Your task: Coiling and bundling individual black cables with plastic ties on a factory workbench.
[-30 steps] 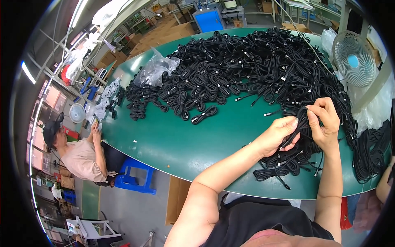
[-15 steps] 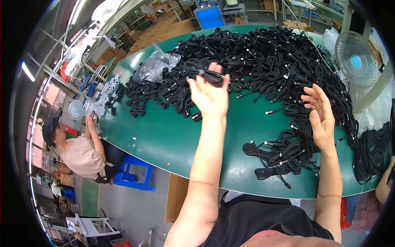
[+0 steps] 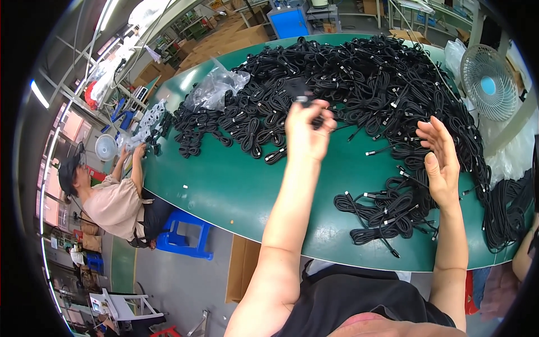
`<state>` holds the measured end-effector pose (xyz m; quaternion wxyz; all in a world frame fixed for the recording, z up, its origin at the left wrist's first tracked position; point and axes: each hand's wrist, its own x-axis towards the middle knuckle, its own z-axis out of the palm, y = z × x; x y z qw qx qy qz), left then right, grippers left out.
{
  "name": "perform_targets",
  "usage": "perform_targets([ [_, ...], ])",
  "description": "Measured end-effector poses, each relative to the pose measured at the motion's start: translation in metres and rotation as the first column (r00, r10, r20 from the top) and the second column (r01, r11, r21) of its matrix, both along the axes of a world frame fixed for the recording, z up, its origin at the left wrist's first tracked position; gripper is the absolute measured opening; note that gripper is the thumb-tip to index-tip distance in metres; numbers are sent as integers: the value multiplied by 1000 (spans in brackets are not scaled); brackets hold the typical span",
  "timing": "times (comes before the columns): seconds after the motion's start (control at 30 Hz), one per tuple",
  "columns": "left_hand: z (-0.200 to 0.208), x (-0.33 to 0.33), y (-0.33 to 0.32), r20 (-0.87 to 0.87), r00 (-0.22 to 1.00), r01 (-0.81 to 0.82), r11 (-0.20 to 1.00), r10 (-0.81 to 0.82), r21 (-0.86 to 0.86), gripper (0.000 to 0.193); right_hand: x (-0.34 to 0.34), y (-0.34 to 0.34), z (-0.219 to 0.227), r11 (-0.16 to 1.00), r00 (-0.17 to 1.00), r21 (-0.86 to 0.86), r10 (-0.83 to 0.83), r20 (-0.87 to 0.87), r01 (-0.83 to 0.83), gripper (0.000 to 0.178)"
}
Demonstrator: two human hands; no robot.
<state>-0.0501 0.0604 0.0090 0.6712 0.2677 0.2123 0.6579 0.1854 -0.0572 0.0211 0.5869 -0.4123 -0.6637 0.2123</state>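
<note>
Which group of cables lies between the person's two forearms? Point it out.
The small cluster of black cables, nearest the person's black top; the larger heap spreads farther back, and the thick bundle sits right of the right forearm.

No lettering, labels, numbers or signs can be made out legibly.

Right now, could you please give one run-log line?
left hand: at blurred cable bundle, grip unclear; right hand: open, empty; cable pile: on green table
</note>
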Motion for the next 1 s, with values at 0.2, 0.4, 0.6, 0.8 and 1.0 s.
perform_targets([
  [0.2, 0, 78, -84, -377, 453, 805, 552, -808, -215, 37, 1, 6, 0, 1000, 971, 10, 24, -238, -22, 70],
  [0.4, -5, 85, -104, -458, 447, 828, 549, -768, -112, 39, 19, 1, 5, 940, 886, -188, 183, -426, -284, 43],
  [0.6, -4, 79, -105, -6, 295, 955, 295, -955, -9, 35, 9, -4, 8, 802, 651, -21, 469, -597, -597, 59],
  [0.8, -6, 85, -105, -362, 551, 833, 519, -752, 191, 60, 11, -12, 15, 964, 740, -18, 191, -645, -265, 26],
  [1.0, -2, 83, -113, -521, 603, 758, 637, -604, 139, 46, 12, -6, 9, 979, 668, -48, 99, -737, -198, 31],
])
